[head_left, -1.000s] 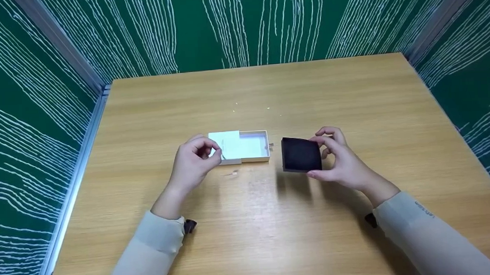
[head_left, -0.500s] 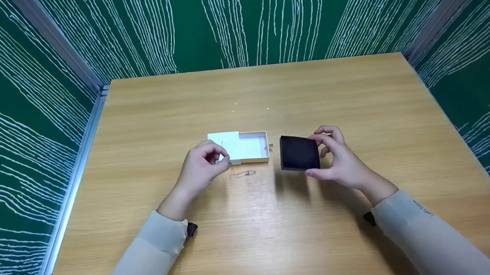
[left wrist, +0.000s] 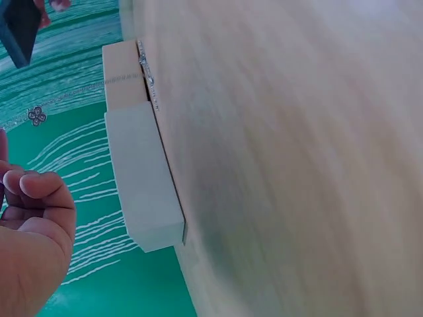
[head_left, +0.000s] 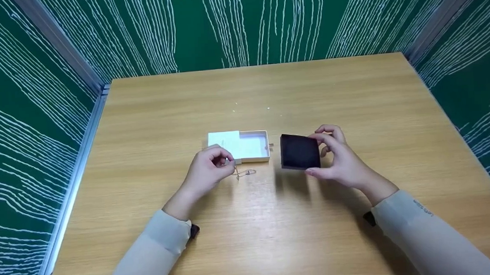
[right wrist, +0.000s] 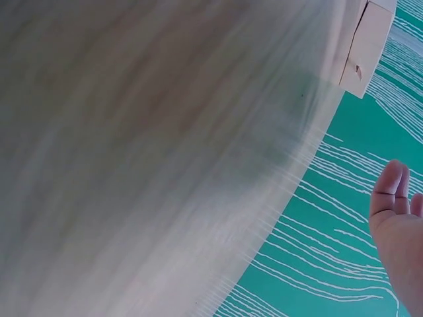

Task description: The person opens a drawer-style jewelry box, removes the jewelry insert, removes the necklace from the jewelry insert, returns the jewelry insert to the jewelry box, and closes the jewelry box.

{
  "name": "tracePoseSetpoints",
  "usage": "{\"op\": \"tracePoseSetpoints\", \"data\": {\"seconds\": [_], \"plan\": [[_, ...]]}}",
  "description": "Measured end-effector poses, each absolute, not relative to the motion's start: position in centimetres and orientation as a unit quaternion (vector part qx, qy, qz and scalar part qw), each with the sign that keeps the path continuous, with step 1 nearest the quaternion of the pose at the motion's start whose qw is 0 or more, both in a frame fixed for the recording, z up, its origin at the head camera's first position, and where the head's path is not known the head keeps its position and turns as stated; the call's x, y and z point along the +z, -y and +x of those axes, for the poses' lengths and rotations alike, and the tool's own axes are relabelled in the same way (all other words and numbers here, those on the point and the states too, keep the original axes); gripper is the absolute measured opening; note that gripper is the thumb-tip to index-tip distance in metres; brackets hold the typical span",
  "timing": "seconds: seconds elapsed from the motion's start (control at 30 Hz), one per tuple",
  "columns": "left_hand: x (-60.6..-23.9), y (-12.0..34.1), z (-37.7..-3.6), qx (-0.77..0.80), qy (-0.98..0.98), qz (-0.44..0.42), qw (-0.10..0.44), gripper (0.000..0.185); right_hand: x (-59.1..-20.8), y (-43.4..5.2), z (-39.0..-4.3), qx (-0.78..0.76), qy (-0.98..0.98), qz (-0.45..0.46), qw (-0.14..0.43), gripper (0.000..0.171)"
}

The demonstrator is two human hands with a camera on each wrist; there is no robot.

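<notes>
Black foam pad (head_left: 299, 151) is in the right hand (head_left: 340, 163): thumb on its near edge, fingers curled over the far right edge, pad tilted up off the bench (head_left: 273, 219), just right of the white box (head_left: 239, 146). That grip leaves the pad's flat face exposed and the box tray unobstructed.

White box sits mid-bench, a sliding type: sleeve over the left part, tray pushed out to the right and open. In the left wrist view it lies flat on the bench with the sleeve nearest the camera.

Left hand (head_left: 207, 172) is at the box's near-left corner, fingertips pinched closed on a thin chain (head_left: 244, 173). The chain trails right from the pinch, just near of the box; the left wrist view shows a small clover-shaped charm on it. Fingertip pinch suits something that fine.

Both sleeves are pale beige. Green panels with white lines wall in the bench.
</notes>
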State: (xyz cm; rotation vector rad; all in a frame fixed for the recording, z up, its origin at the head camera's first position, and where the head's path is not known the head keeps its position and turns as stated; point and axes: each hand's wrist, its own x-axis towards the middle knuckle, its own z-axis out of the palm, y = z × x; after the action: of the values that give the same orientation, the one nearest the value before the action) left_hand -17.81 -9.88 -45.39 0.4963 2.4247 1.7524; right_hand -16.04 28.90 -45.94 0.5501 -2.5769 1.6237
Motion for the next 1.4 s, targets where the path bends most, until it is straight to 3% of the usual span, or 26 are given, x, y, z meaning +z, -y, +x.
{"op": "tracePoseSetpoints", "data": {"seconds": [0.37,0.77,1.13,1.4], "plan": [[-45.8,9.6,-18.1,0.563,-0.807,0.159,0.081,0.005,-45.7,-29.1,-15.8,0.529,0.828,0.181,0.03,0.081],[-46.6,9.8,-18.5,0.531,-0.819,0.156,0.153,0.011,-45.7,-29.1,-15.9,0.531,0.827,0.181,0.03,0.081],[-46.6,9.5,-18.6,0.479,-0.85,0.126,0.18,0.005,-45.5,-29.0,-16.0,0.532,0.824,0.19,0.034,0.081],[-46.7,9.3,-18.3,0.42,-0.88,0.148,0.167,0.008,-45.9,-28.9,-15.8,0.532,0.826,0.184,0.027,0.08]]}}
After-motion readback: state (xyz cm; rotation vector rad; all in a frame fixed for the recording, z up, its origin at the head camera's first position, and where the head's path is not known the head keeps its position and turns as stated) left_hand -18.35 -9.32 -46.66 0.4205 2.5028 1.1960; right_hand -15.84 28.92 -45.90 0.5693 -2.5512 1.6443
